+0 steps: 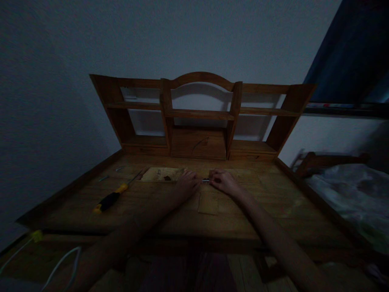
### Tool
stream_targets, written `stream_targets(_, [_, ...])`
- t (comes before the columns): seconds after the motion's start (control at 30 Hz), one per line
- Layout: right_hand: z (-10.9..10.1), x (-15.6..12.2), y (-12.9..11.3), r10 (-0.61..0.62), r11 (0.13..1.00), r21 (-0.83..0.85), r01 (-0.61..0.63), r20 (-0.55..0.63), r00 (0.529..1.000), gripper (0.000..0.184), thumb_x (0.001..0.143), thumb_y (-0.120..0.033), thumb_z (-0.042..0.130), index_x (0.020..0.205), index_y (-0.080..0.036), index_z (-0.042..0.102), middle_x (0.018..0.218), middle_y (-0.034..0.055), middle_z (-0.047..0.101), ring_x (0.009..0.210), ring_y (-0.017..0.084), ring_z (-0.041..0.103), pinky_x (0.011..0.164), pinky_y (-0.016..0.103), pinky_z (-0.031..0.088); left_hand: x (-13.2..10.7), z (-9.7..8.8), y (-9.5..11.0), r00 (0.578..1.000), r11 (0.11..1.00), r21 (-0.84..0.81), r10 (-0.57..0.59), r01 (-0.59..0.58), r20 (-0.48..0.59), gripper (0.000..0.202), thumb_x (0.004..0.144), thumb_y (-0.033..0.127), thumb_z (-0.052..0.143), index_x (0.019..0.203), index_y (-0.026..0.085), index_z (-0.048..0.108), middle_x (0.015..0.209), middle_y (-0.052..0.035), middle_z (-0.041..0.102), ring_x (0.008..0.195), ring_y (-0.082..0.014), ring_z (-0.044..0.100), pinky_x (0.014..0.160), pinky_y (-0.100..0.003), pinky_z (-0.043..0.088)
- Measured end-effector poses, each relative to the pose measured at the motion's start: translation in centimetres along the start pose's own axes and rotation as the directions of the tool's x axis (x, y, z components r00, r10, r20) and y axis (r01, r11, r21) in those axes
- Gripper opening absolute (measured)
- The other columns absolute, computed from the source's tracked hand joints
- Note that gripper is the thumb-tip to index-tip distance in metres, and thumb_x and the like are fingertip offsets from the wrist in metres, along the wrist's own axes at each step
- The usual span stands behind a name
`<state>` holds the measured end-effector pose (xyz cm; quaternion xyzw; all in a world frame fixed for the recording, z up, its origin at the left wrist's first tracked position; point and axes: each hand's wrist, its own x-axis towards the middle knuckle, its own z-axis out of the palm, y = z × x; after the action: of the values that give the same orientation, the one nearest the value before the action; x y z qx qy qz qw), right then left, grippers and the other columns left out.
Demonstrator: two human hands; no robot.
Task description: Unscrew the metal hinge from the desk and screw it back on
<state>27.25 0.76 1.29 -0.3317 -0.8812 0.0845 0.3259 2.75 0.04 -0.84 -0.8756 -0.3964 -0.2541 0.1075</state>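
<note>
Both my hands rest on a wooden desk top (273,202) in dim light. My left hand (187,183) and my right hand (223,181) meet over a small shiny metal piece (206,180), with fingers curled and pinched at it from either side. Just in front of the hands lies a small flat wooden block (208,202). Behind my left hand is a pale rectangular recess (161,174) in the desk surface. A screwdriver with a black and yellow handle (111,198) lies to the left of my left arm, its shaft pointing toward the recess.
A wooden hutch with shelves and an arched top (199,115) stands at the back of the desk against a wall. Small screws (105,177) lie at the far left. White cables (65,259) hang at the lower left. A bed with bedding (349,190) is on the right.
</note>
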Motion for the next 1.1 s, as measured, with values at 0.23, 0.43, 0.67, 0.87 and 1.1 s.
stream_targets(0.23, [-0.1, 0.1, -0.3, 0.000, 1.000, 0.023, 0.000, 0.001, 1.000, 0.008, 0.089, -0.014, 0.066, 0.084, -0.019, 0.070, 0.101, 0.0060, 0.072, 0.095, 0.018, 0.067, 0.087, 0.029, 0.050, -0.1, -0.2, 0.0, 0.999, 0.998, 0.055, 0.030, -0.029, -0.018, 0.022, 0.100, 0.027, 0.057, 0.096, 0.022, 0.078, 0.089, -0.0064, 0.064, 0.090, -0.0216, 0.054, 0.096, -0.042, 0.042])
stream_targets(0.43, [-0.1, 0.1, -0.3, 0.015, 1.000, 0.022, -0.015, -0.005, 1.000, 0.009, 0.089, -0.013, 0.066, 0.082, -0.019, 0.068, 0.099, 0.0045, 0.071, 0.093, 0.017, 0.066, 0.086, 0.029, 0.050, 0.0, 0.7, -0.3, 0.998, 0.997, 0.044, 0.059, -0.058, -0.029, 0.022, 0.099, 0.024, 0.057, 0.090, 0.021, 0.077, 0.091, -0.0071, 0.063, 0.092, -0.0218, 0.053, 0.091, -0.039, 0.042])
stream_targets(0.67, [0.4, -0.1, -0.1, 0.007, 1.000, -0.010, -0.007, 0.009, 1.000, 0.024, 0.092, -0.020, 0.065, 0.114, -0.021, 0.072, 0.112, 0.0070, 0.074, 0.106, 0.021, 0.068, 0.096, 0.036, 0.052, 0.0, 1.1, -0.8, 0.996, 0.996, 0.023, 0.090, -0.089, -0.015, 0.021, 0.100, 0.024, 0.057, 0.092, 0.019, 0.076, 0.090, -0.0067, 0.062, 0.093, -0.0218, 0.053, 0.093, -0.039, 0.043])
stream_targets(0.87, [1.2, -0.3, 0.3, 0.025, 0.999, -0.039, -0.024, 0.037, 0.999, 0.026, 0.097, -0.027, 0.061, 0.118, -0.028, 0.076, 0.119, 0.0041, 0.076, 0.110, 0.022, 0.071, 0.098, 0.038, 0.055, 0.1, 0.5, -0.5, 0.995, 0.995, 0.009, 0.100, -0.100, 0.010, 0.022, 0.100, 0.028, 0.056, 0.094, 0.019, 0.076, 0.092, -0.0073, 0.062, 0.098, -0.0234, 0.053, 0.094, -0.039, 0.043])
stream_targets(1.1, [1.6, -0.4, 0.2, 0.045, 0.998, -0.045, -0.044, 0.037, 0.998, 0.027, 0.098, -0.028, 0.058, 0.117, -0.028, 0.077, 0.118, 0.0028, 0.076, 0.109, 0.023, 0.072, 0.099, 0.039, 0.056, -1.7, -5.3, -5.4, 0.998, 0.998, -0.003, -0.055, 0.055, 0.040, 0.027, 0.100, 0.027, 0.052, 0.122, 0.022, 0.067, 0.118, -0.0106, 0.063, 0.110, -0.0248, 0.053, 0.101, -0.040, 0.043])
